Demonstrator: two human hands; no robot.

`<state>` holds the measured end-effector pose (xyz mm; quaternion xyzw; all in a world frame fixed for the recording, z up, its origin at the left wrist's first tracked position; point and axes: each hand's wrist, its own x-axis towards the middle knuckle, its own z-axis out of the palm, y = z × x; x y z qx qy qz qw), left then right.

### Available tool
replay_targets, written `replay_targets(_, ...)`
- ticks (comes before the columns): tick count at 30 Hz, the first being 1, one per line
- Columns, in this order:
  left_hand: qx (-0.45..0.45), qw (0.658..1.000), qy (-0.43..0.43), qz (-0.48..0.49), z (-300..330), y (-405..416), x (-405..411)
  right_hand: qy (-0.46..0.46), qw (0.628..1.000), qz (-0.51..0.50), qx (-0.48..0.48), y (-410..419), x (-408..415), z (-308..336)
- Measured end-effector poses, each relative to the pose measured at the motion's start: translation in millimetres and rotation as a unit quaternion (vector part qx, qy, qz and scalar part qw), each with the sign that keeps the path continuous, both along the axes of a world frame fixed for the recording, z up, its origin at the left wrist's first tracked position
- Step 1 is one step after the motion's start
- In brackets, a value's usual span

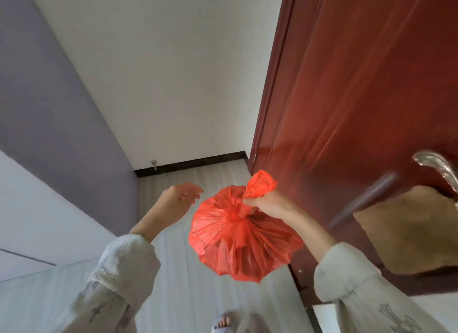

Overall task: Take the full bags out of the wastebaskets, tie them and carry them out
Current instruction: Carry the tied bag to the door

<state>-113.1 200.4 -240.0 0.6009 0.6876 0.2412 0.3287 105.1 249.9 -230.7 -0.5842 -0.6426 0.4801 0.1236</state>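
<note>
The bag (244,236) is hanging from the right hand (269,205), which is gripping its neck above the knot. The left hand (179,200) is hovering just left of the bag, apart from it. The door (347,109) is standing to the right, its handle (437,169) beyond the right hand. A doorstop (154,164) is sitting at the far wall (161,72), left of the door.

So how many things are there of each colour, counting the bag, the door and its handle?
Red: 2, the bag and the door
Silver: 1, the door handle
Total: 3
</note>
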Motion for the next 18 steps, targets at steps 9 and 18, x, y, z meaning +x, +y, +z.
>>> replay_targets(9,-0.028,0.998,-0.041,0.045,-48.6,187.3,-49.1,0.036,0.998,-0.027,-0.053,223.0,-58.3,-38.2)
replay_targets(18,-0.122,0.984,-0.093,0.085,-117.7,368.6,-95.2,0.026,0.979,-0.079,-0.186,417.6,-104.0,-129.2)
